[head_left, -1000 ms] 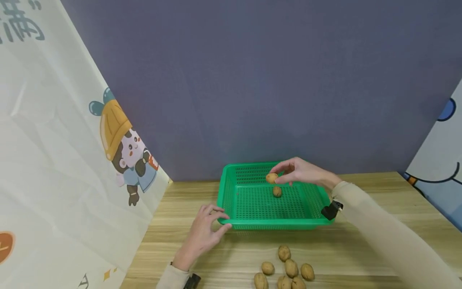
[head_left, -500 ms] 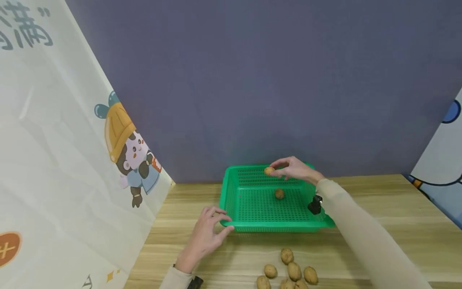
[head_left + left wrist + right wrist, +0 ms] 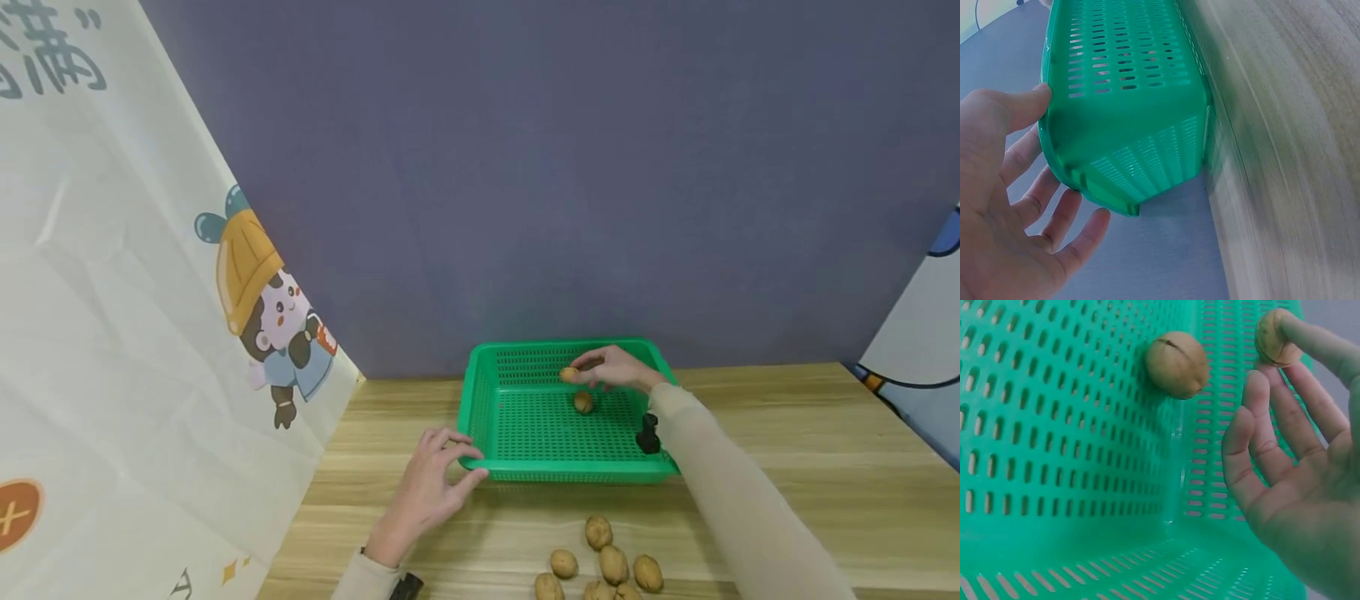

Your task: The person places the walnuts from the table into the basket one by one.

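My right hand (image 3: 617, 367) is inside the far part of a green plastic basket (image 3: 570, 468), pinching a walnut (image 3: 569, 375) between thumb and fingertips. In the right wrist view the held walnut (image 3: 1275, 339) shows beside the basket's slotted side, with the other fingers spread loosely. Another walnut (image 3: 583, 402) lies on the basket floor just below this hand. At the basket's near left corner, my left hand (image 3: 431, 487) holds the rim, thumb in front and fingers over the side. The left wrist view has the thumb (image 3: 1030, 107) against the rim and the fingers behind it.
Several walnuts (image 3: 613, 565) lie loose on the wooden table (image 3: 742, 500) in front of the basket. A dark grey-blue panel (image 3: 540, 183) rises behind it. On the left stands a white printed sheet (image 3: 120, 333) with a cartoon figure.
My right hand first moved slightly left and up with the walnut, then came down lower into the basket, still pinching it. The left hand stays at the corner.
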### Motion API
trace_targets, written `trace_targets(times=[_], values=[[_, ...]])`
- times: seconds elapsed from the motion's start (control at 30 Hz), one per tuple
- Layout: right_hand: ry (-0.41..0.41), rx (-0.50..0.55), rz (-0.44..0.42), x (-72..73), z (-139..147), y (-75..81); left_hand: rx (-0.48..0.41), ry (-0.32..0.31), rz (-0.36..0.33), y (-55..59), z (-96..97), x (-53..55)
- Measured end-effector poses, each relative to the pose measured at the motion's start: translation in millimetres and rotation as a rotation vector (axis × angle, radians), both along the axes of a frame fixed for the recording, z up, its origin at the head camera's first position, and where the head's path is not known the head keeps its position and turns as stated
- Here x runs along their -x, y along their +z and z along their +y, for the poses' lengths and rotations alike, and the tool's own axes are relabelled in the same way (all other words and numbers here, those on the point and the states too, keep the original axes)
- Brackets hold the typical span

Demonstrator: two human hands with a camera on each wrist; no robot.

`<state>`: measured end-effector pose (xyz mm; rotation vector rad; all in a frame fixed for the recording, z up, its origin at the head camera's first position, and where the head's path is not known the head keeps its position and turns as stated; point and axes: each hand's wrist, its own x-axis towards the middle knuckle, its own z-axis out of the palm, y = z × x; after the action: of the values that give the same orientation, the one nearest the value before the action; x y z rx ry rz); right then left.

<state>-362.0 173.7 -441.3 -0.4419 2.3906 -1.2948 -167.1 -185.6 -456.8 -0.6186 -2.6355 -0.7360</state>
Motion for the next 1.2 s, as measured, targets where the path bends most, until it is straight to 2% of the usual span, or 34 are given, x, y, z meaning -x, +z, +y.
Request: trace_targets(times=[0.23,0.4,0.8,0.97,1.2], values=[[0.001,-0.057,-0.018,4.3,-2,-18.2,-0.006,0.002,0.001,-0.8,1.2,1.1],[0.039,-0.119,0.015,3.4,-8,-25.3,-0.007,-0.003,-0.002,0.7,1.8,0.2],[0.067,-0.182,0.051,-2.8,-17,-27.9,-0.012,0.002,0.014,-1.5,0.7,0.4],[0.054,-0.212,0.073,-3.7,-18,-29.2,-0.015,0.0,0.004,-2.3,0.9,-0.1],[0.041,-0.238,0.06,-2.4,-20,-27.9,-0.006,0.001,0.015,-1.6,1.9,0.0]])
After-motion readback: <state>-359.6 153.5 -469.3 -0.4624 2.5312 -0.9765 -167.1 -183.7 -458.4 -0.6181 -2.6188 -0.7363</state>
